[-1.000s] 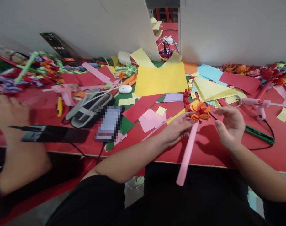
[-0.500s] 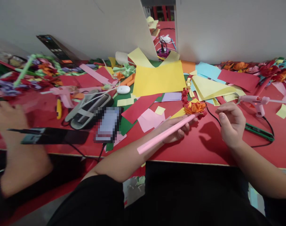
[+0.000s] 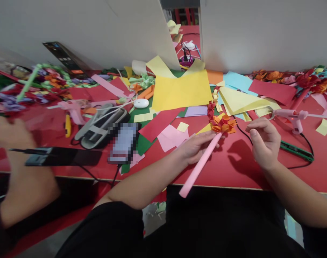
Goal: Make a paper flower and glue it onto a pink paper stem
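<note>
In the head view my left hand point(image 3: 197, 145) is closed around a paper flower near its head. The flower has folded orange and red petals point(image 3: 224, 124) and a rolled pink paper stem point(image 3: 201, 166), which slants down past the table edge toward me. To its right my right hand point(image 3: 265, 143) hovers over the table with fingers curled and the thumb close to them; nothing shows in it. Just beyond that hand lies a pink glue gun point(image 3: 292, 115) with a glue stick in its back. A chain of small red and yellow folded paper point(image 3: 212, 107) lies behind the flower.
Yellow paper point(image 3: 182, 89), red sheets and scraps cover the back of the red table. A phone point(image 3: 124, 141), a grey case point(image 3: 103, 125), a second glue gun point(image 3: 74, 109) and a yellow cutter point(image 3: 68, 125) lie left. Another person's arm point(image 3: 29, 179) rests far left.
The flower has turned in my left hand: its stem now points more steeply down toward me and its petals face more upward. My right hand stays where it was.
</note>
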{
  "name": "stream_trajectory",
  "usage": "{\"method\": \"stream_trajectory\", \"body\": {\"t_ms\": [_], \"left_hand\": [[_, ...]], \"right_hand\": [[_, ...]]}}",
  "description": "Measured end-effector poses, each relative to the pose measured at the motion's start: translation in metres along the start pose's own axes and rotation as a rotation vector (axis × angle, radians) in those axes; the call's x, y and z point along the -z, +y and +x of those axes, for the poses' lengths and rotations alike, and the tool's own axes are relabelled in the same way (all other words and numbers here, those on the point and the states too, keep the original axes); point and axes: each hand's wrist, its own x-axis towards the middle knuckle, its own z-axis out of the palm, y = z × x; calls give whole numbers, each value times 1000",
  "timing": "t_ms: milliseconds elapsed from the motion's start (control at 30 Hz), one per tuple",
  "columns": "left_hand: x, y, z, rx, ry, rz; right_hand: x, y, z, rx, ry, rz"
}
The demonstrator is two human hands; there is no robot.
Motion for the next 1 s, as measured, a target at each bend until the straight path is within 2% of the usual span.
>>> {"method": "stream_trajectory", "body": {"t_ms": [100,267,467,533,600,700,767,900,1000], "left_hand": [[-3,-5,0,-102,35,80],[-2,-8,2,-145,72,223],[3,-9,8,-203,128,201],[3,-9,10,-228,132,187],[4,-9,12,-256,117,193],[5,-9,15,-322,103,210],[6,-9,16,-351,106,214],[6,-8,16,-348,92,218],[6,-9,16,-354,99,232]], "right_hand": [[0,0,-1,-27,4,-23],[-1,0,-2,-65,-3,-25],[0,-4,-2,-13,-42,-41],[0,-7,-2,-9,-142,-80],[-3,-9,-4,-71,-294,-136],[-10,-10,-9,-289,-545,-196],[-15,-9,-13,-423,-661,-187],[-19,-5,-18,-593,-754,-33],[-20,-5,-18,-677,-770,74]]}}
